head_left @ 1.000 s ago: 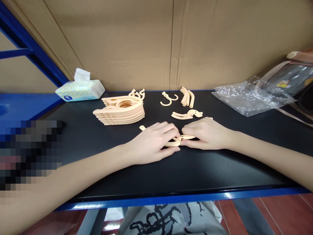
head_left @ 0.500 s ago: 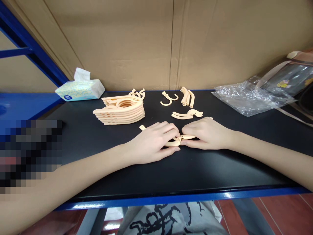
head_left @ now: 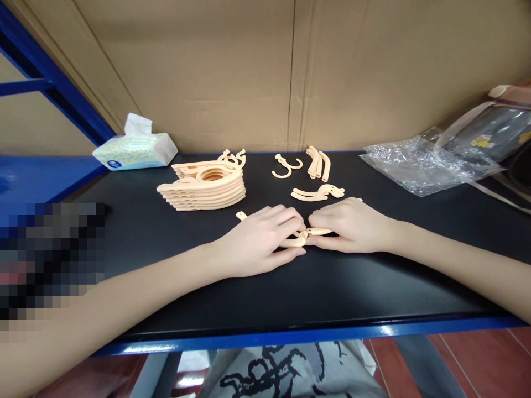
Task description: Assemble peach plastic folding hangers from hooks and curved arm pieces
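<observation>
Table (head_left: 332, 293) unchanged this past second — so no visible progress. My left hand (head_left: 265, 237) and right hand (head_left: 350, 224) each still pinch cream plastic hanger pieces (head_left: 292, 242), front-centre; joined or not, can't tell. Counts — one hanger stack (head_left: 203, 202), one tissue pack (head_left: 133, 153), two loose hooks (head_left: 282, 176).

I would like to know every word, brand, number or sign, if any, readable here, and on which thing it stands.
No text is readable.
Tissue pack: its blue oval mark is too small and blurred to read.
Grey cloth: black strokes, no word I can make out.
Bag: yellow print, no letters I can make out.
Plastic pieces: no lettering visible.
</observation>
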### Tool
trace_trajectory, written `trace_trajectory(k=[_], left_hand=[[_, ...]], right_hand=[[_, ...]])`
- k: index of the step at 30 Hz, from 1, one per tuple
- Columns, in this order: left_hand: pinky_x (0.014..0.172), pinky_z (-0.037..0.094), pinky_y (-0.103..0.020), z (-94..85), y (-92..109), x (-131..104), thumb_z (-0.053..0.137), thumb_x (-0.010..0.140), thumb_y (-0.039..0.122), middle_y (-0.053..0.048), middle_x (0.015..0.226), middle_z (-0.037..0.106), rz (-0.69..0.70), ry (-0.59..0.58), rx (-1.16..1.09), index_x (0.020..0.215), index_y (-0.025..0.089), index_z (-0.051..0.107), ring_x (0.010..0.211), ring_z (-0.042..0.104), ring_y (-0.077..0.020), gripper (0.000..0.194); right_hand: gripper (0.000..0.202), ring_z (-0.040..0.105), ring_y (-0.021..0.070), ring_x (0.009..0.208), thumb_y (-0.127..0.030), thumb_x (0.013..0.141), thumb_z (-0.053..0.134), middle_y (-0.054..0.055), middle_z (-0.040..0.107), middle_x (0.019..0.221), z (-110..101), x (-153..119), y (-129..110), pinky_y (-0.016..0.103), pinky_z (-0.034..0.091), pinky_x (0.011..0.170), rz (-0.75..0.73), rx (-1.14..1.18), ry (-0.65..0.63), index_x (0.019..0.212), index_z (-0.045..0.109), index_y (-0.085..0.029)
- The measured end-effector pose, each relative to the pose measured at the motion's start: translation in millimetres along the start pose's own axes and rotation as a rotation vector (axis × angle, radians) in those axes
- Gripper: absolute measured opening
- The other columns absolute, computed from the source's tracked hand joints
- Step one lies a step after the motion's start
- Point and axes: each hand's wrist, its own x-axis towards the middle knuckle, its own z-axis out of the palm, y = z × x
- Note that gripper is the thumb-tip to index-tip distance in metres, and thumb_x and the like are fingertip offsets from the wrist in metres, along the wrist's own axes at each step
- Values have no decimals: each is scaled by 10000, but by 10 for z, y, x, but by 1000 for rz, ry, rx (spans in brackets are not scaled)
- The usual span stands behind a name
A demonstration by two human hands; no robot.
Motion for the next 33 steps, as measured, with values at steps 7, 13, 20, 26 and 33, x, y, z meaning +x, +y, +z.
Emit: trace_trajectory(k=[7,13,20,26,33], left_hand=[[810,379,-309,4,-4,0,484,917,303,-52,1057,552,4,-3,8,1022,159,520,921,488,-187,182],[806,381,-310,11,-6,-4,479,919,304,-55,1057,549,12,1,21,1010,157,520,915,490,-187,178],[805,384,-312,10,-6,0,480,918,303,-57,1048,549,13,-1,24,1008,159,518,919,491,-192,174],[802,384,-308,6,-4,-1,486,915,300,-54,1049,551,12,4,23,1003,158,518,914,492,-188,171],[808,382,-312,11,-10,-4,474,921,306,-57,1050,550,14,4,24,1006,161,518,913,491,-190,174]], right_hand=[[408,426,79,511,-483,922,367,-22,533,597,-2,-6,0,219,190,475,0,1,9,696,510,-173],[381,445,82,526,-457,925,378,-20,545,615,15,-13,7,224,207,488,-17,9,10,725,536,-174],[385,453,87,533,-466,924,380,-14,552,627,5,-8,6,229,225,498,-10,37,-1,736,544,-172],[385,448,85,531,-464,923,384,-14,556,629,9,-2,9,228,224,499,-14,43,4,736,549,-171],[393,440,86,514,-461,927,379,-13,549,614,-1,0,1,224,205,485,-16,24,2,720,541,-169]])
